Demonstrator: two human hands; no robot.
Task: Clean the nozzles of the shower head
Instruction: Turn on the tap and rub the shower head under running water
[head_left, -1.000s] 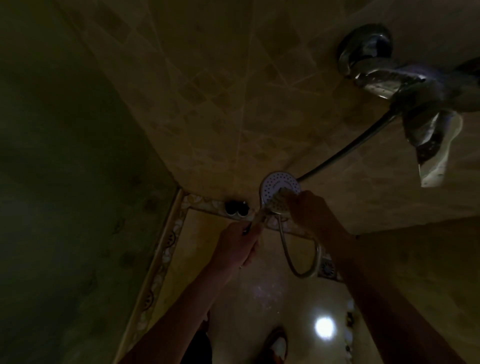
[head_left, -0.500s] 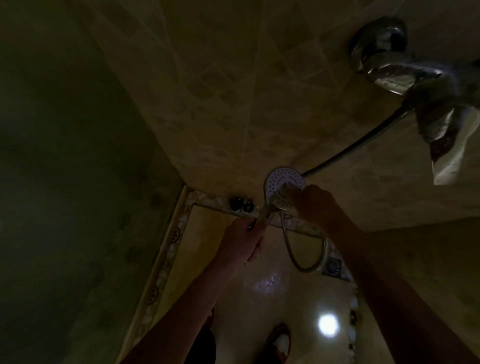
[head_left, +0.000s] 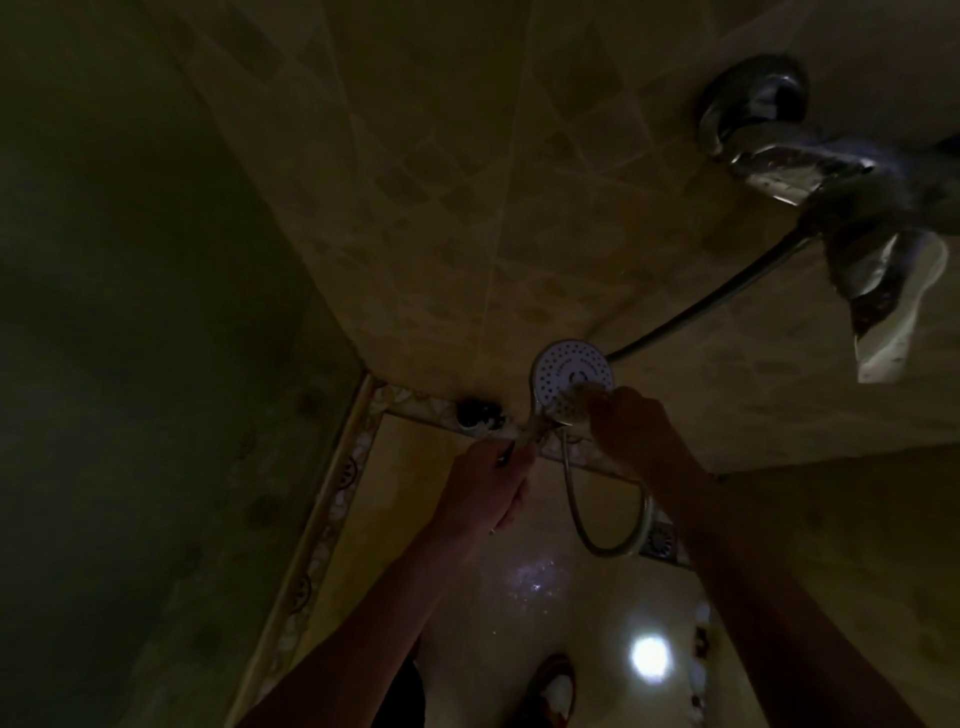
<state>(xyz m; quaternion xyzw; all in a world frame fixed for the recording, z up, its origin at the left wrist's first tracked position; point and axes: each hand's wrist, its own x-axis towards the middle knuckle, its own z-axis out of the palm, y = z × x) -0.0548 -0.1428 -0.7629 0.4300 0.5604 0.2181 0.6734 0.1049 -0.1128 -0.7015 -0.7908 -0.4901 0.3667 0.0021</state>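
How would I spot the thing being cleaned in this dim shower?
Start at the chrome wall tap at the upper right and follow its metal hose down towards the floor corner. There the left hand grips the handle of a round white shower head, its dotted face the palest disc around, while the right hand rubs it.

It's dim in here. The shower head's handle (head_left: 535, 431) vanishes inside the left hand (head_left: 488, 488). The right hand (head_left: 631, 426) covers most of the scrubber (head_left: 571, 405) it grips, too murky to identify. The faucet (head_left: 810, 161) runs off the right edge.
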